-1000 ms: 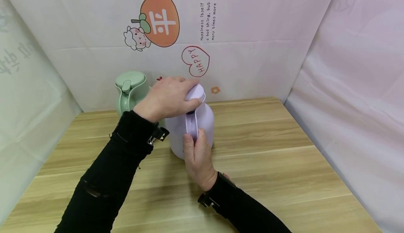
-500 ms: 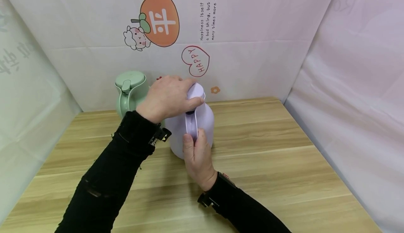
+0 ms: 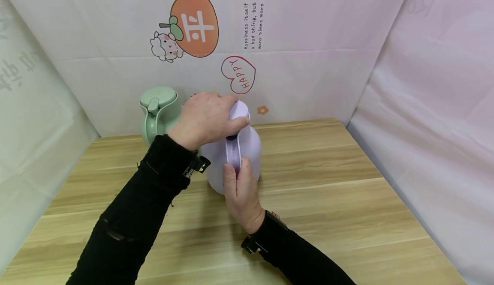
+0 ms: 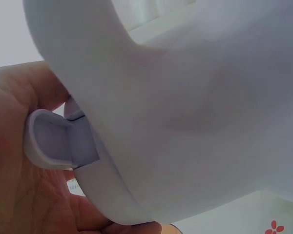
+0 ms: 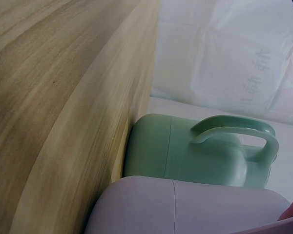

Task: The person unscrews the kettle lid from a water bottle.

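A lilac vacuum jug (image 3: 252,150) stands upright on the wooden table. My left hand (image 3: 206,120) grips its round lid (image 3: 239,109) from the left, thumb on the near side and fingers reaching over the far side. In the left wrist view, the lid's thumb lever (image 4: 51,139) sticks out against the palm. Lower down, my right hand (image 3: 244,195) holds the jug's handle (image 3: 233,152), with the thumb lying along it. Just behind and to the left is a similar green jug (image 3: 160,98), partly hidden by my left hand and forearm.
The wooden table (image 3: 328,190) extends to both sides and toward me. A white printed cloth (image 3: 308,62) rises behind the jugs, with more cloth along the left and right edges. In the right wrist view the green jug (image 5: 195,151) stands close beside the lilac one.
My left hand has shifted slightly to the right on the lid, its thumb now a little farther across. My right hand and both jugs stay in place.
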Available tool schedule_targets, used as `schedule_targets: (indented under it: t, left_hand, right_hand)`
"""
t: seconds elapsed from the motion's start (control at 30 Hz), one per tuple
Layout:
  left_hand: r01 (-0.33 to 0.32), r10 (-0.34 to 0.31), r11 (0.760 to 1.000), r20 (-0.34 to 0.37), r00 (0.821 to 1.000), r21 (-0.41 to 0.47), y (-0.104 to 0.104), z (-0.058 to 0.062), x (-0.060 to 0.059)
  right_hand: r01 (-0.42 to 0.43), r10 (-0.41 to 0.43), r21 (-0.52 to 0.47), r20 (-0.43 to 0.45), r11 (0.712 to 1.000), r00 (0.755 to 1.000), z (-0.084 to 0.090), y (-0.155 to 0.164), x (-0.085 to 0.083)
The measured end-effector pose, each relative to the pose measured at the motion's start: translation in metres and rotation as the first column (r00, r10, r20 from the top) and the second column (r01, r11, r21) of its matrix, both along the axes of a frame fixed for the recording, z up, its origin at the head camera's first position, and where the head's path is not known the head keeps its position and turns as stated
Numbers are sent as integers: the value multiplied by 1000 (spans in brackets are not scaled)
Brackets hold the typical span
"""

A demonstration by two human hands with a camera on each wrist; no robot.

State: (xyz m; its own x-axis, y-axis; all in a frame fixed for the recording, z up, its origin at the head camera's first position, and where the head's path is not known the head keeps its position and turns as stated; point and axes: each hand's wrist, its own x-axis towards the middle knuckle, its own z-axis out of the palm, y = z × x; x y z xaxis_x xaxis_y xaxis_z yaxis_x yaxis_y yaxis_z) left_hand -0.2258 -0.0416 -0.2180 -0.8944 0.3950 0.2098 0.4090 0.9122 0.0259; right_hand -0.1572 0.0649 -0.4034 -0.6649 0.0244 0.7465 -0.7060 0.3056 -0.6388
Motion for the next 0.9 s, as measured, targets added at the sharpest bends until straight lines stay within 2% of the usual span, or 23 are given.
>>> schedule_targets:
  t: [0.2,0.37,0.63,0.77,0.9]
  left_hand:
    - [-14,14,1000,5,1000,4,-1,3,0]
    - [-15,15,999,-3,1000,44,-3,5,1]
    - [0,8,995,-79,997,104,-9,3,1]
    - [14,6,985,-118,993,171,-13,0,0]
    - [33,4,961,-133,991,274,-16,-3,-1]
  right_hand:
    - [11,-11,0,6,1000,1000,0,0,0]
    - [0,0,0,8,1000,1000,0,0,1]
    - [1,-1,-2,-6,1000,1000,1,0,1]
    - [7,-7,-3,-10,1000,1000,0,0,0]
    - [18,-19,-2,-9,1000,1000,0,0,0]
